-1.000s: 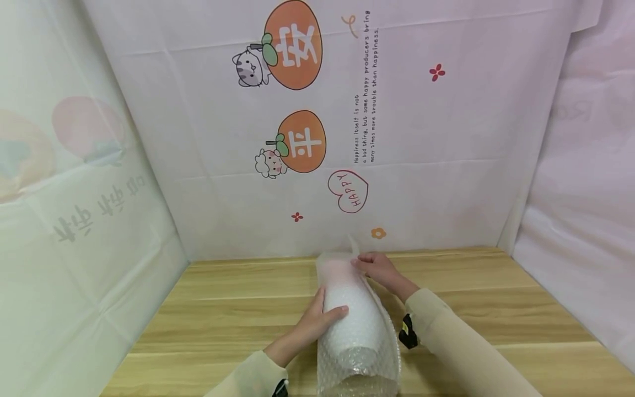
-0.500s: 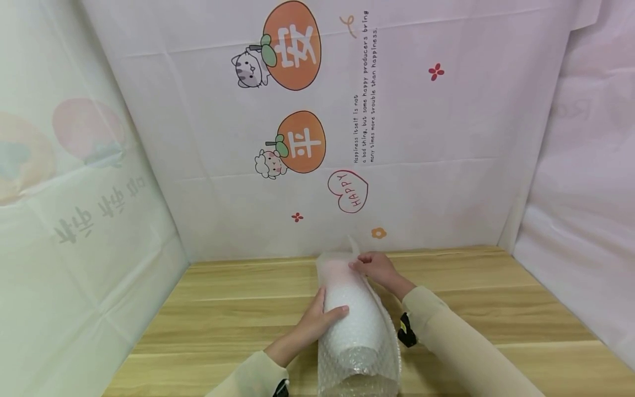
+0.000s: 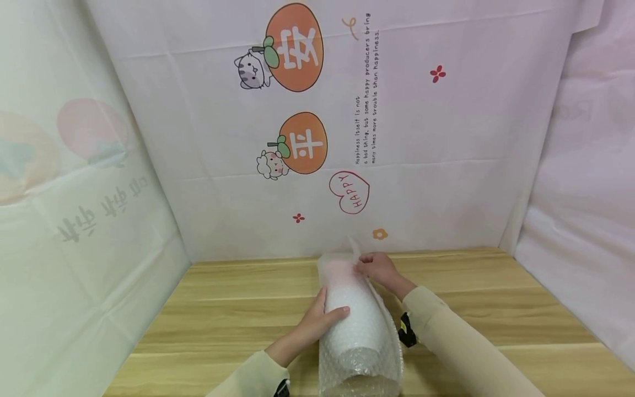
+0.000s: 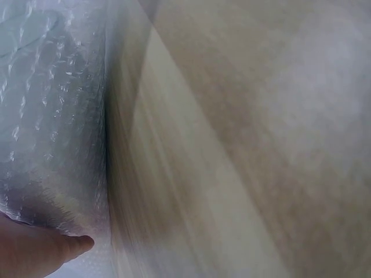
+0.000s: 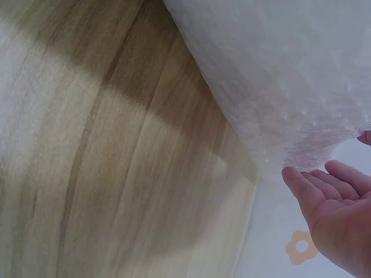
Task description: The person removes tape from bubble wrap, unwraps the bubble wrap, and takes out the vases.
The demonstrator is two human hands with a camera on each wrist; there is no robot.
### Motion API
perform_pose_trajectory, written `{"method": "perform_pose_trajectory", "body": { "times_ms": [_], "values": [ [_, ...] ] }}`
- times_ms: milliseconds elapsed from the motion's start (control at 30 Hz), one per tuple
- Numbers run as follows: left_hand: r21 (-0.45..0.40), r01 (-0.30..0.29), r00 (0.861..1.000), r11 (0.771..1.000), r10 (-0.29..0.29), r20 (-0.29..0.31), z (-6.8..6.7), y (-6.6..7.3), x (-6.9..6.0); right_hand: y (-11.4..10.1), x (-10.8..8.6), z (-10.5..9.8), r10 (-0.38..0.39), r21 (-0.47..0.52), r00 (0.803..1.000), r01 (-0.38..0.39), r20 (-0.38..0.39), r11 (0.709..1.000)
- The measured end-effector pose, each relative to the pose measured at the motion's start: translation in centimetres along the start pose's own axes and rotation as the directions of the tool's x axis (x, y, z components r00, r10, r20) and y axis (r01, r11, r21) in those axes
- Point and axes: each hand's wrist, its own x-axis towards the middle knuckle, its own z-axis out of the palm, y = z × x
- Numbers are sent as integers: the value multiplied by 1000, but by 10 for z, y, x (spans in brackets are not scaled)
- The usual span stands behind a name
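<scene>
A long white object wrapped in bubble wrap [image 3: 359, 325] lies on the wooden table, its near end showing an open roll of wrap. My left hand [image 3: 312, 322] rests over its left side, thumb on top and fingers along the edge. At the far end my right hand [image 3: 381, 270] pinches the wrap's edge, where a thin clear strip sticks up. In the right wrist view the right hand [image 5: 336, 205] has curled fingers at the edge of the bubble wrap [image 5: 278, 87]. The left wrist view shows part of the left hand [image 4: 35, 249] against the wrap [image 4: 52, 116].
The wooden table [image 3: 238, 314] extends to both sides of the wrapped object. Behind it hangs a white printed cloth [image 3: 421, 182] with orange fruit drawings, and further pale cloths close in the left [image 3: 134, 264] and right sides [image 3: 570, 220].
Both hands keep their places on the wrapped object. The head view has shifted very slightly; nothing else has clearly moved.
</scene>
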Motion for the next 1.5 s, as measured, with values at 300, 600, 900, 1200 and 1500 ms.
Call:
{"method": "perform_pose_trajectory", "body": {
  "times_ms": [300, 600, 900, 1200, 1500],
  "values": [
    [2, 23, 1000, 1000, -23, -4, 0, -2, 1, 2, 2, 1, -64, -88, 998, 62, -14, 994],
    [15, 24, 999, 1000, -24, -21, 0, -4, 2, 7, 7, 4, -153, -141, 988, 151, -3, 978],
    [5, 29, 999, 1000, -29, -18, 0, -3, 0, 5, 7, 2, -163, -169, 987, 164, 20, 972],
    [12, 43, 999, 999, -43, -19, 1, -6, 3, 9, 10, 1, -198, -202, 980, 200, 31, 959],
    [8, 46, 999, 999, -46, -10, 0, -5, 3, 6, 9, -1, -205, -183, 978, 210, 44, 961]
  ]
}}
